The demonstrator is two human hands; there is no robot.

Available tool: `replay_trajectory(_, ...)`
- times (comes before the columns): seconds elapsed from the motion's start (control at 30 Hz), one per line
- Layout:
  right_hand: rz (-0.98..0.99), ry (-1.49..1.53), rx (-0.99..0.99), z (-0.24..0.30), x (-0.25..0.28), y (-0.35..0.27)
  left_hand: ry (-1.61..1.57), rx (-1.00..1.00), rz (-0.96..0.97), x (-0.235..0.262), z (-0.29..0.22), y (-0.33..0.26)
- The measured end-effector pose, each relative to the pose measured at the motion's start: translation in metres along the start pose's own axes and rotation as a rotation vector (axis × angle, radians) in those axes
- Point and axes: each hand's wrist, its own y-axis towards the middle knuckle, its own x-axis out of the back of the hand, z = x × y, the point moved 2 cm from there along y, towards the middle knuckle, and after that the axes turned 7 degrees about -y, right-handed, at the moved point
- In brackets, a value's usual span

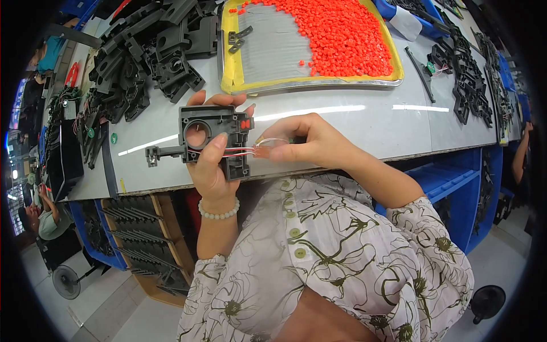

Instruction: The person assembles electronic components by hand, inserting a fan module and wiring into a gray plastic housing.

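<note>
My left hand (208, 168) grips a dark grey moulded plastic part (219, 122) with a round hole and a thin arm sticking out to the left. It is held just above the near edge of the grey worktable (353, 128). A small red piece sits in the part's upper right corner. My right hand (305, 142) pinches thin red and white wires (242, 151) with a clear end piece, held against the part's right side.
A yellow-rimmed tray (228, 68) of several small orange-red pellets lies beyond the hands. Piles of dark plastic parts (154, 51) lie at the back left, with more dark plastic parts (467, 74) on the right. Blue bins (444, 176) sit under the table. Another person (48, 219) sits at the far left.
</note>
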Motion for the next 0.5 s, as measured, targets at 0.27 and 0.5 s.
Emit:
replay_trajectory(0.27,-0.286,-0.610,0.417,0.013,-0.005,-0.007,0.076,-0.050,-0.033,0.001,0.001,0.000)
replay_trajectory(0.5,-0.455,-0.636,0.578,0.013,-0.003,-0.008,0.110,-0.066,-0.029,0.003,0.003,-0.003)
